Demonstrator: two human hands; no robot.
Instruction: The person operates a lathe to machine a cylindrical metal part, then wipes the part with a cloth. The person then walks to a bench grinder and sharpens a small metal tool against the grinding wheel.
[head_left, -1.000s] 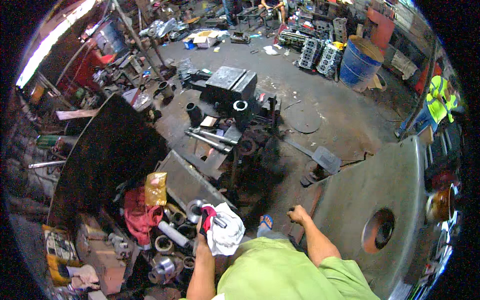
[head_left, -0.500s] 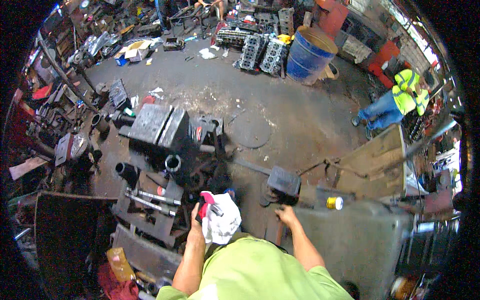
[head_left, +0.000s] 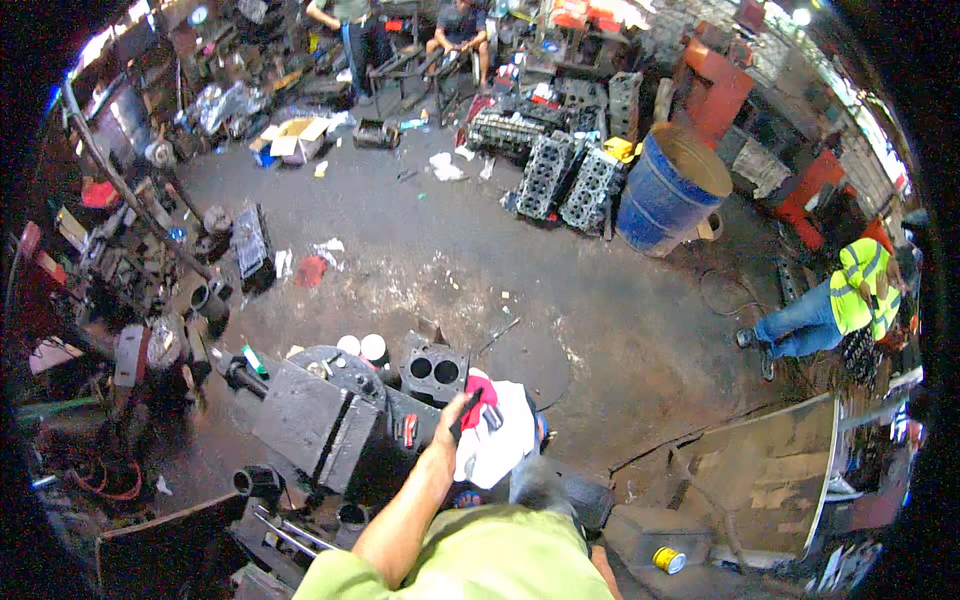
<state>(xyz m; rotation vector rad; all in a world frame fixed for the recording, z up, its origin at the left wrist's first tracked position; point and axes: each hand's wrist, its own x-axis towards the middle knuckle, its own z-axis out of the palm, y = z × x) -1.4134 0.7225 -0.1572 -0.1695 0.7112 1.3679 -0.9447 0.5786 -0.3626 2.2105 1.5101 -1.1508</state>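
Observation:
My left hand (head_left: 450,432) is closed around a bunched white cloth (head_left: 510,435) with a red piece of cloth (head_left: 480,388) at its upper edge. A small dark patch shows among the folds; I cannot make out what it is. Just beyond the hand sits a grey metal block with two round bores (head_left: 435,370). To the left of my forearm stands a machine with a heavy dark slotted block (head_left: 310,425). Of my right arm (head_left: 602,568) only a sliver shows beside my shirt, and its fingers are hidden.
A yellow can (head_left: 668,560) lies at lower right, near a large tan panel (head_left: 760,480). Cylinder heads (head_left: 545,175) and a blue drum (head_left: 665,195) stand far off. At right is a person in a yellow vest (head_left: 860,285); other people are at the back.
My view has shifted over the machine, and I have moved forward past its block. My left hand has carried the cloth ahead and rightward. My right hand has dropped back beside my body.

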